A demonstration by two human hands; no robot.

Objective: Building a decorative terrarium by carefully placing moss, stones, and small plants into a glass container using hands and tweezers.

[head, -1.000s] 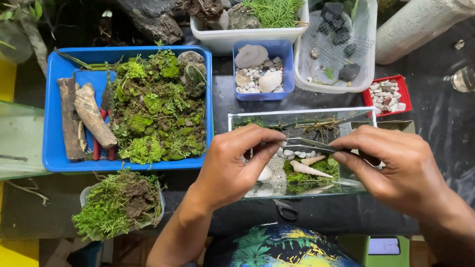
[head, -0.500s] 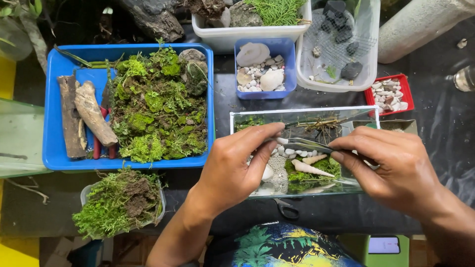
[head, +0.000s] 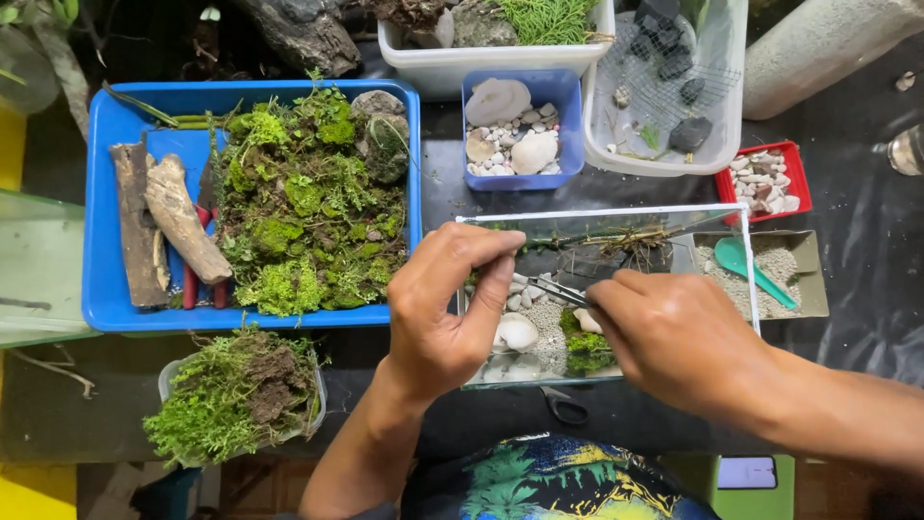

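Observation:
A small glass tank (head: 741, 217) lies in front of me with white pebbles (head: 520, 332), grey gravel, a patch of green moss (head: 584, 351) and a rooty twig (head: 630, 241) inside. My right hand (head: 679, 342) holds metal tweezers (head: 553, 289) whose tips point left over the pebbles. My left hand (head: 448, 308) reaches over the tank's left edge, fingers pinched together near the tweezer tips; whether it grips anything is hidden.
A blue tray (head: 101, 193) at left holds moss and driftwood pieces. A small tub of moss (head: 236, 395) sits below it. Behind the tank are a blue box of stones (head: 515, 135), a clear tub with dark rocks (head: 674, 87), a red box of pebbles (head: 765, 183) and a gravel tray with a green scoop (head: 756, 265). Scissors (head: 563, 404) lie near me.
Both hands have drawn closer together over the tank's left part. The right hand and tweezers moved left and lower toward the pebbles.

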